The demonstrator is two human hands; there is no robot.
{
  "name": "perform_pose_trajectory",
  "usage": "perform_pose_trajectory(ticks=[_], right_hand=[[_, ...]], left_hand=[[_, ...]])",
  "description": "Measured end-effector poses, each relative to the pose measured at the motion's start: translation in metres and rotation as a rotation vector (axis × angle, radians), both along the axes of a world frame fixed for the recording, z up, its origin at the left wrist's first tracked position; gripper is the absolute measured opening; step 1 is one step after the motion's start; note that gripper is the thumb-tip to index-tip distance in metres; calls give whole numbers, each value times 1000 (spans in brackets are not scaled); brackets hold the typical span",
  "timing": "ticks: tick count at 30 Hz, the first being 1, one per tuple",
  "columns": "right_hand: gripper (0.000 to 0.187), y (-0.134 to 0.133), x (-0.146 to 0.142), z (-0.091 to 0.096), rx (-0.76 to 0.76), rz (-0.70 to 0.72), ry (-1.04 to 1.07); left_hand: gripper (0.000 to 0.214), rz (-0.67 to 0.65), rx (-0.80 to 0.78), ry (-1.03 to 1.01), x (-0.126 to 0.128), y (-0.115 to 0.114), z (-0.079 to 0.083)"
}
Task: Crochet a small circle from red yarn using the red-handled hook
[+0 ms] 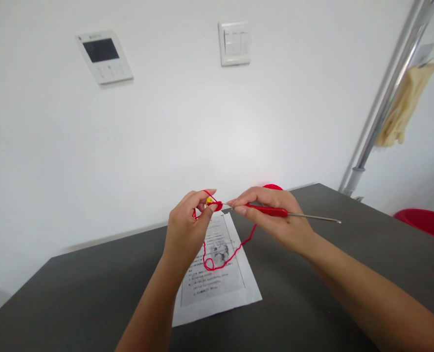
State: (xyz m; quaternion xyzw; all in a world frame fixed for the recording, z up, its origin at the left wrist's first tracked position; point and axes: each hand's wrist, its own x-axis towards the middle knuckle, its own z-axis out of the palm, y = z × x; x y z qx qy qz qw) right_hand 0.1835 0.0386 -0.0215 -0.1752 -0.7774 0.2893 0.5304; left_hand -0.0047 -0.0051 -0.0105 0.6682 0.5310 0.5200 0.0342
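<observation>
Pinched in my left hand (pixel 189 217) is a small piece of red crochet (pixel 217 206), with a yellow stitch marker (pixel 209 201) beside it. Red yarn runs over the left index finger. My right hand (pixel 275 210) grips a double-ended crochet hook (pixel 271 210) by its red middle; one metal tip meets the crochet piece, the other points right. A slack strand of red yarn (pixel 235 253) hangs in a loop over the printed sheet (pixel 217 293) and leads up behind my right hand to a red ball of yarn (pixel 273 187), mostly hidden.
The dark grey table (pixel 110 293) stands against a white wall carrying a panel with a screen (pixel 105 57) and a light switch (pixel 235 43). At right are a metal pole (pixel 389 100), hanging yellowish gloves (pixel 407 105) and a red round object (pixel 424 222) beyond the table edge.
</observation>
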Motion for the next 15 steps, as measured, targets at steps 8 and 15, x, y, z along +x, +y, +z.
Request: perform_pose_trajectory(ticks=[8,15], right_hand=[[12,10,-1,-3,-381,273,237],[3,10,-13,-15,154,193,239]], left_hand=[[13,-128,-72,-228,-5,-2,0],[27,-528,-478,-701,-7,-2,2]])
